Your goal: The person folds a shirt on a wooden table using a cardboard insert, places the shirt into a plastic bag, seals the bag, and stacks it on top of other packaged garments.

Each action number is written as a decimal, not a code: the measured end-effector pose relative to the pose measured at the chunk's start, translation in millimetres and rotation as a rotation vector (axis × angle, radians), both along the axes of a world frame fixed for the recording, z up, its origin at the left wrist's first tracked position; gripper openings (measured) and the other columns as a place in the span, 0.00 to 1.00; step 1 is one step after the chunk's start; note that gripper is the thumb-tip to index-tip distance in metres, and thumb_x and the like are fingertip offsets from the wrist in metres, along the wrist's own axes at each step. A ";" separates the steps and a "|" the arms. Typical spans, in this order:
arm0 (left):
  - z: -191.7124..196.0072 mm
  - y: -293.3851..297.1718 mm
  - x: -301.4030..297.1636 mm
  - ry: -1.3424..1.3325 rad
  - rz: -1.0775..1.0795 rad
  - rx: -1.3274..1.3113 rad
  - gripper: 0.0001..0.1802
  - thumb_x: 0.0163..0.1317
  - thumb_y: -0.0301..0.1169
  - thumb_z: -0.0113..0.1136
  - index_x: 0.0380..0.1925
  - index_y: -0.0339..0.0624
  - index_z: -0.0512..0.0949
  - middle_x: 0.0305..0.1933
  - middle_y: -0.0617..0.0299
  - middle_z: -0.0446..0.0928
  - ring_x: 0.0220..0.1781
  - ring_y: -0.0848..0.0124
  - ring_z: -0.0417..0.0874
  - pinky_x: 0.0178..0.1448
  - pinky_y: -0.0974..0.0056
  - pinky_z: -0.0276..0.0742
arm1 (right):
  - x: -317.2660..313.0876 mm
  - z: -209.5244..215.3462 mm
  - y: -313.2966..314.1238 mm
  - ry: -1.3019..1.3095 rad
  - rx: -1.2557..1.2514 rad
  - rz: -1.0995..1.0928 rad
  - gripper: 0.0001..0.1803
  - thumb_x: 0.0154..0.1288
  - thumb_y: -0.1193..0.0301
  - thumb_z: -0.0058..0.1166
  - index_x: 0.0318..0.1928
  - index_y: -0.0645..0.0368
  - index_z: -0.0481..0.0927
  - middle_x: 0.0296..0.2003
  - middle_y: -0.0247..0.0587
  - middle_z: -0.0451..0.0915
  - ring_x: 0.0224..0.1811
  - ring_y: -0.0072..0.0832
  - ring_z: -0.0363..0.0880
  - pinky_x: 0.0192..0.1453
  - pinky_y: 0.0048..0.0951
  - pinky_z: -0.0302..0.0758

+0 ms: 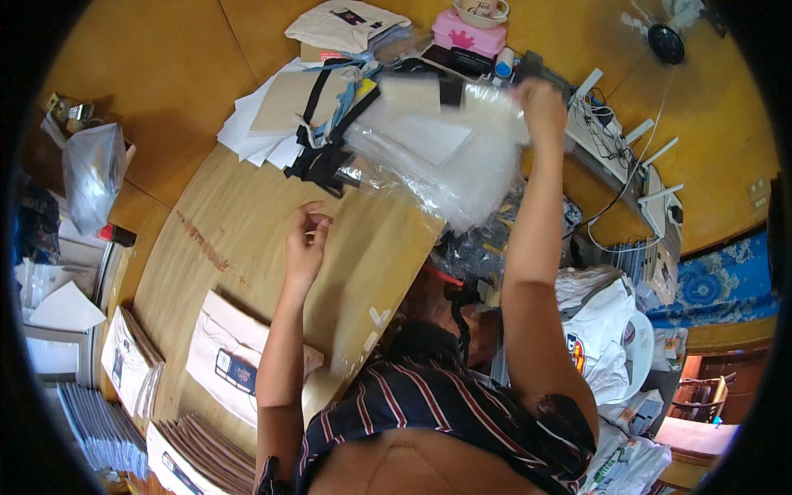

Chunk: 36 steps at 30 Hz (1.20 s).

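Reaching to the far right, my right hand (542, 111) is closed on the edge of a clear plastic bag (495, 107), which is smeared by motion. Beneath it lies a pile of clear plastic bags (429, 161) with white sheets among them. My left hand (308, 243) hovers over the wooden table (239, 177), empty, its fingers loosely bent and apart. A folded cream garment (219, 346) with a dark tag lies beside my left forearm, which covers part of it.
Stacks of folded garments (202, 458) line the near left. Beyond my left hand sit white sheets (260, 124) with dark straps. A pink box (469, 35) carries a cup (481, 10). White routers with cables (606, 120) stand at right, above bagged clothes (606, 338).
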<state>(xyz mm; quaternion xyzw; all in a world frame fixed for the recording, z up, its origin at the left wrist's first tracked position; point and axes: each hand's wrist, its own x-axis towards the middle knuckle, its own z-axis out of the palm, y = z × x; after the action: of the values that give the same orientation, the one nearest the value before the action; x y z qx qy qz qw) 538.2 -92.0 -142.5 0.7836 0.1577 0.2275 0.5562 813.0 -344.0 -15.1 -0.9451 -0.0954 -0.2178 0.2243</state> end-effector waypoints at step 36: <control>-64.5 25.0 -13.2 0.480 -0.164 0.913 0.26 0.49 0.50 0.51 0.51 0.68 0.65 0.63 0.58 0.50 0.65 0.47 0.42 0.56 0.31 0.39 | -131.9 -172.3 153.1 0.408 -0.236 1.366 0.23 0.43 0.77 0.56 0.45 0.59 0.71 0.41 0.43 0.73 0.46 0.39 0.69 0.50 0.32 0.66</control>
<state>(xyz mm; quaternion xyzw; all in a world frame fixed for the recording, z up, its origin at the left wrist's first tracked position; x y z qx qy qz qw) 525.0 -67.0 -207.0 0.9861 0.1038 0.0429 0.1221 681.1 -190.9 -187.4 -0.7142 -0.6440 0.1638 0.2200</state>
